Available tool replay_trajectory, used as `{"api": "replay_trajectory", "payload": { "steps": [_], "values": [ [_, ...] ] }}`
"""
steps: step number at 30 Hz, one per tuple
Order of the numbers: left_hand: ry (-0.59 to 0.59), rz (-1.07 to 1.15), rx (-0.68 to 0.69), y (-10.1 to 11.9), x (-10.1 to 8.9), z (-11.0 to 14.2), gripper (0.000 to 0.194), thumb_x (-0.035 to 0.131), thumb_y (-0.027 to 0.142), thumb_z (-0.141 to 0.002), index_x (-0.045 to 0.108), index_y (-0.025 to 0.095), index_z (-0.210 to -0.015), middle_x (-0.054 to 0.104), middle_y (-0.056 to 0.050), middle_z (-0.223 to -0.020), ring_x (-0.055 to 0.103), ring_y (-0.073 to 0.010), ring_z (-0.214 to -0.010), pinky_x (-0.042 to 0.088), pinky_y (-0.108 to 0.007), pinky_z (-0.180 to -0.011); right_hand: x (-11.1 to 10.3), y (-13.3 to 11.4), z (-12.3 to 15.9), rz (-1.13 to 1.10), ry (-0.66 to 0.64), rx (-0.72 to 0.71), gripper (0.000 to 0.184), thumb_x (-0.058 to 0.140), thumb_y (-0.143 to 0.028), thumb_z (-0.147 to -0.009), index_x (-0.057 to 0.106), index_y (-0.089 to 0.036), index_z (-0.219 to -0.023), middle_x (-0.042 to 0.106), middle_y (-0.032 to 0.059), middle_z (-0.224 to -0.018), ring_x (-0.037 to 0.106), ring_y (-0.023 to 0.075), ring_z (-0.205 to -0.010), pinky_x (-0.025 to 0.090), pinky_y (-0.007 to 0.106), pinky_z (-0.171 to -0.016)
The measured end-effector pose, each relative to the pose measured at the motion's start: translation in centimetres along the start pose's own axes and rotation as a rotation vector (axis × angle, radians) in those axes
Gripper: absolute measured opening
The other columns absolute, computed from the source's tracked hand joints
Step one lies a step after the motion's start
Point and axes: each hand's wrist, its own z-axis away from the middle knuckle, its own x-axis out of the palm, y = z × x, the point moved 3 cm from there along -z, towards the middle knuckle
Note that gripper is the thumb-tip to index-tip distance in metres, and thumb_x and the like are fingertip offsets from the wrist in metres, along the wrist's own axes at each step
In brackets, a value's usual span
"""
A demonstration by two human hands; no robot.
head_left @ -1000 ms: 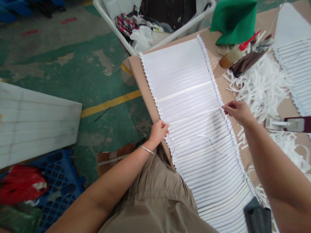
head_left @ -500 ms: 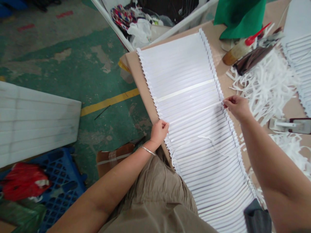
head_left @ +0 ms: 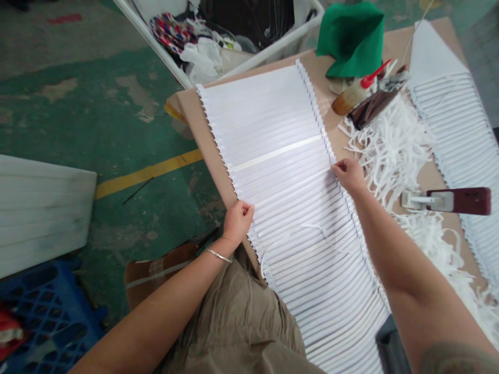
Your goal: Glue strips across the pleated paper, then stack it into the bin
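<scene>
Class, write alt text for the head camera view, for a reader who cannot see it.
Seen from above, a person's left hand and right hand pinch opposite edges of a long fanned row of white sheets on a brown table. White paper strips, a red-capped bottle and green cloth lie beyond.

A factory workshop is shown: a worn green-painted concrete floor (head_left: 78, 119) marked with a yellow line (head_left: 148, 171), a cardboard-covered worktable (head_left: 195, 111) spread with overlapped white sheets (head_left: 288, 171), paper trimmings (head_left: 393, 150) and a glue bottle (head_left: 353, 93).
</scene>
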Motion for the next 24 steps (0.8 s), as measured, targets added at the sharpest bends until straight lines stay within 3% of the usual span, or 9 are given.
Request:
{"api": "replay_trajectory", "payload": {
  "steps": [15, 24],
  "values": [
    [0.027, -0.032, 0.021, 0.1, 0.1, -0.2, 0.017, 0.052, 0.032, -0.084, 0.055, 0.020, -0.072, 0.063, 0.001, -0.060, 0.061, -0.0146, -0.056, 0.040, -0.023, -0.056, 1.2, 0.4, -0.4, 0.081, -0.003, -0.028, 0.018, 0.060, -0.036, -0.077, 0.063, -0.018, -0.078, 0.064, 0.0028, -0.069, 0.056, 0.0178, -0.065, 0.042, 0.030, -0.063],
    [0.043, -0.164, -0.002, 0.3, 0.1, -0.1, 0.019, 0.051, 0.032, -0.086, 0.054, 0.021, -0.072, 0.065, -0.001, -0.067, 0.062, -0.0155, -0.062, 0.041, -0.024, -0.059, 1.2, -0.1, -0.2, 0.169, 0.043, -0.016, 0.014, 0.061, -0.032, -0.076, 0.059, -0.019, -0.081, 0.061, 0.0036, -0.072, 0.054, 0.0196, -0.068, 0.042, 0.031, -0.066]
  ]
}}
